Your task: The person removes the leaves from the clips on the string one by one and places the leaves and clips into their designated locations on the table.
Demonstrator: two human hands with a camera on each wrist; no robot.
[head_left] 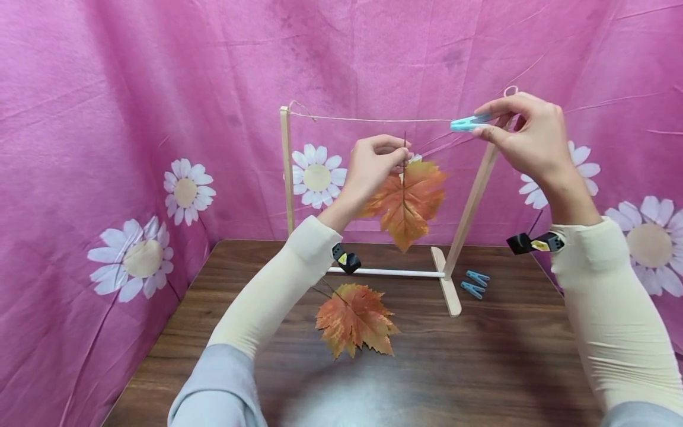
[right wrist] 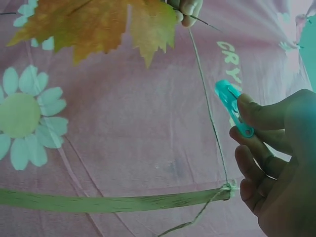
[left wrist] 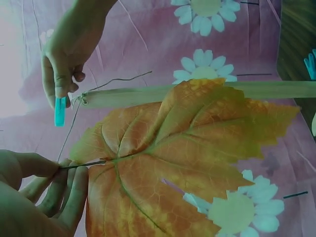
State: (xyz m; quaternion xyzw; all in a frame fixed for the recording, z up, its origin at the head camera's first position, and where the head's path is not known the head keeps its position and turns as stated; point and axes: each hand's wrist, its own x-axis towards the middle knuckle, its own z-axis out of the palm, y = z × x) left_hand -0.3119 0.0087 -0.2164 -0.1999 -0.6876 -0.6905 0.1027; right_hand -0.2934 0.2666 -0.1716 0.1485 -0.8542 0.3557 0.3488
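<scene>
An orange maple leaf (head_left: 408, 204) hangs tip down, its thin dark stem pinched by my left hand (head_left: 376, 163) below the string (head_left: 373, 120). The string runs between two wooden posts. My right hand (head_left: 533, 130) pinches a light blue clothespin (head_left: 469, 123) between thumb and fingers, close to the string's right end. In the right wrist view the clothespin (right wrist: 232, 106) is beside the string, apart from it. The left wrist view shows the leaf (left wrist: 163, 143) broadside, with the left fingers on its stem.
A second orange leaf (head_left: 354, 320) lies on the wooden table (head_left: 480, 367). Two blue clothespins (head_left: 474, 289) lie right of the stand's foot (head_left: 447, 284). A white rod (head_left: 395, 272) joins the posts low down. Pink flowered cloth (head_left: 213, 71) surrounds the table.
</scene>
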